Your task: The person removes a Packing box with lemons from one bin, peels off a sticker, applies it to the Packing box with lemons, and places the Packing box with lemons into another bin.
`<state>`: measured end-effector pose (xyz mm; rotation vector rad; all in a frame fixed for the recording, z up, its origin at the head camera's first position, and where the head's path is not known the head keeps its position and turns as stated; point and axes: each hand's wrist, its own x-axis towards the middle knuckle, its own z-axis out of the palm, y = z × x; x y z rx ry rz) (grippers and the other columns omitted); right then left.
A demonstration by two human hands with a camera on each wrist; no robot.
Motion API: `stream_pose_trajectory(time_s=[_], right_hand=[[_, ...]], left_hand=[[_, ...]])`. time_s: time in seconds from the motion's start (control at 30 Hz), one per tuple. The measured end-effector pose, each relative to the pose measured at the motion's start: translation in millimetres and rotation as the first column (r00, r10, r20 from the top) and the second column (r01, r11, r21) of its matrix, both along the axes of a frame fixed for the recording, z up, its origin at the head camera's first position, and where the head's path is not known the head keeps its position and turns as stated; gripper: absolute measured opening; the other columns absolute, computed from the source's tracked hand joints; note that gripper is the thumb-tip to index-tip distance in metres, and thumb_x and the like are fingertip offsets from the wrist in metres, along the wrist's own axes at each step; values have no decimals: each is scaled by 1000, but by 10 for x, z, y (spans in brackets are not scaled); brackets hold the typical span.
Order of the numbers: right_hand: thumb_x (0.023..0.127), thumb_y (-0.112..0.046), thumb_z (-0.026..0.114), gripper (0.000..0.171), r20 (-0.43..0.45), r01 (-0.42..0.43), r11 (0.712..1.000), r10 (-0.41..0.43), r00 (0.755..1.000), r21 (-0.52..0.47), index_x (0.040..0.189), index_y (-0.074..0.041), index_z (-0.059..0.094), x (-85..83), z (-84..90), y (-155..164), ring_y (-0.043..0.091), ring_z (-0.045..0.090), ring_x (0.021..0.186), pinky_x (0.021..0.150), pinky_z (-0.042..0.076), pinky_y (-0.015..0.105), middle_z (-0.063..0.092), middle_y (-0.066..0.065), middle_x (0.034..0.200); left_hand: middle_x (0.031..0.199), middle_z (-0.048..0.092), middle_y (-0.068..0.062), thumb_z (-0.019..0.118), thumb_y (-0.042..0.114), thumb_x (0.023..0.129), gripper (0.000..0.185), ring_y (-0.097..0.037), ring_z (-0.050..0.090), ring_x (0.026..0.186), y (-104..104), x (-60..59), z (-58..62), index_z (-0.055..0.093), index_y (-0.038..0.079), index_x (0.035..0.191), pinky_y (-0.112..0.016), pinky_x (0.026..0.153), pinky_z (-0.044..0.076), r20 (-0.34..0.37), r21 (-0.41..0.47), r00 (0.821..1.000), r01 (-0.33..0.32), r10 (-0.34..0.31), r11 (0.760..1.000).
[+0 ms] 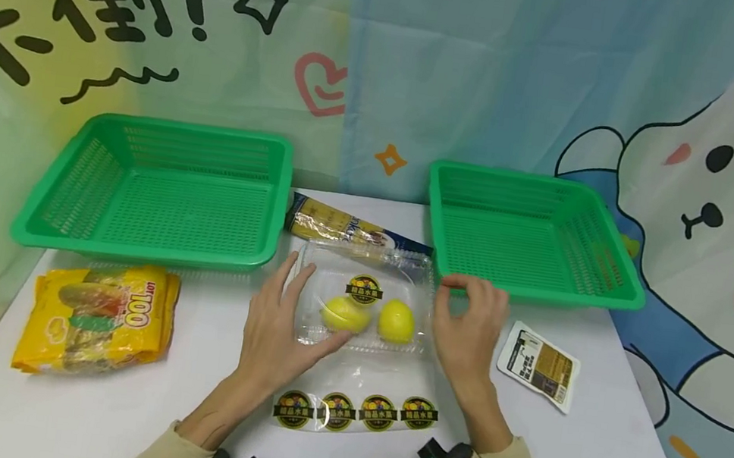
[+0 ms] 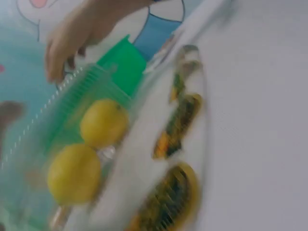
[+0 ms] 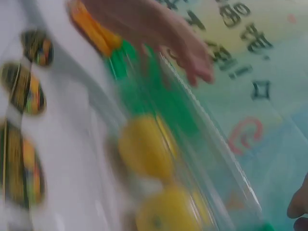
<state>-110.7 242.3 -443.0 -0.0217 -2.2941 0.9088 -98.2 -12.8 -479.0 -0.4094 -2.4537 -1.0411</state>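
A clear plastic clamshell box (image 1: 417, 269) with a round black label holds two yellow lemons (image 1: 397, 321). My left hand (image 1: 275, 332) lies along the box's left side, its fingers stretched toward the back and its thumb reaching over the front edge. Thumb and forefinger of my right hand (image 1: 475, 322) come together at the right rim and pinch it. In front of the box lies a clear plastic strip (image 1: 356, 377) with a row of round labels. Both wrist views are blurred; the lemons (image 2: 74, 173) show through the plastic there.
Two green baskets (image 1: 273, 236) (image 1: 627, 295) stand at the back, left and right. Between them, behind the box, lies a long gold and blue packet (image 1: 340, 222). A yellow snack bag (image 1: 97, 322) sits at the left, a small white and brown pouch (image 1: 539, 365) at the right.
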Motion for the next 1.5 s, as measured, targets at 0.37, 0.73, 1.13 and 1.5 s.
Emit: stream_pose_trajectory(time_s=[0.37, 0.73, 1.13, 1.5], right_hand=[[94, 0, 64, 19, -12, 205, 979, -204, 979, 10, 111, 7, 69, 189, -199, 857, 46, 46, 113, 98, 30, 48, 63, 30, 121], [101, -12, 68, 28, 127, 190, 975, -204, 971, 116, 127, -1, 68, 140, -235, 1168, 47, 41, 141, 103, 31, 68, 58, 24, 146], [102, -14, 68, 29, 126, 186, 974, -202, 971, 126, 129, -2, 67, 137, -261, 1166, 46, 40, 142, 102, 32, 67, 58, 23, 147], [101, -12, 69, 29, 116, 185, 974, -200, 973, 129, 128, -2, 67, 129, -265, 1159, 45, 40, 143, 104, 31, 68, 58, 24, 146]], left_hand=[[174, 17, -13, 96, 49, 70, 88, -51, 63, 124, -19, 59, -185, 58, 26, 145, -45, 74, 63, 257, 80, 957, 114, -131, 990], [160, 45, -20, 102, 37, 63, 73, -47, 52, 141, -9, 43, -223, 67, 11, 121, -59, 103, 54, 76, 201, 992, 88, -105, 976], [149, 59, -18, 97, 51, 67, 67, -39, 63, 131, -11, 41, -230, 67, 5, 106, -34, 108, 54, -127, 286, 991, 83, -48, 955], [144, 63, -20, 88, 58, 76, 67, -42, 66, 124, -32, 60, -66, 67, 1, 104, -24, 114, 47, -221, 373, 975, 110, -27, 921]])
